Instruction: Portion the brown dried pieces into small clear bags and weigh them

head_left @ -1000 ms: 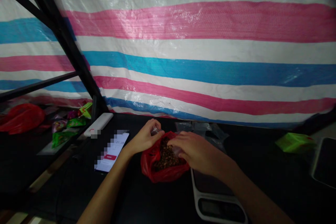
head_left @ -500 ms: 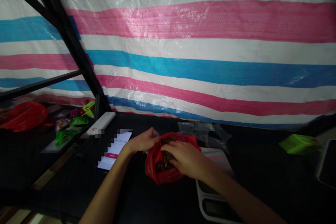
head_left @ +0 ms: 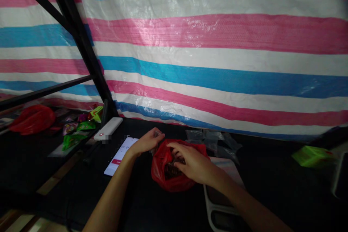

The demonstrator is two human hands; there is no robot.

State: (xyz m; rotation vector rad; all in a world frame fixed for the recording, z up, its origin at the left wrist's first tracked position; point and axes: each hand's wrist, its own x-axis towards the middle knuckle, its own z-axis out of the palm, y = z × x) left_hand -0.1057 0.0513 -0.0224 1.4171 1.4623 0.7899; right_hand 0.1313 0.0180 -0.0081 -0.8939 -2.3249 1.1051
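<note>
A striped tarp [head_left: 190, 58] in pink, white and blue hangs behind a dark surface [head_left: 153, 208]. A black frame [head_left: 80, 40] slants down at the left. Near the middle of the surface, a red bag [head_left: 159, 174] sits with its mouth open upward, just beside a scale [head_left: 230, 166] partly hidden by the right forearm.

The right hand [head_left: 194, 163] reaches into the bag's mouth, fingers bent, with a gap between thumb and fingertips; whether it grips anything cannot be told. The left hand [head_left: 148, 142], near the bag's far left edge, is curled narrow around some clear film [head_left: 157, 135].

To the left lie a phone [head_left: 121, 156] and a white device [head_left: 110, 128]; behind the scale, flat clear sleeves [head_left: 214, 141]; far right, a green packet [head_left: 312, 156]. Smallest are the brown pieces [head_left: 172, 170] inside the bag.

The step in hand looks like picking among these pieces. Lifting any out would call for thumb and fingers to close, without dragging the thin rim.
</note>
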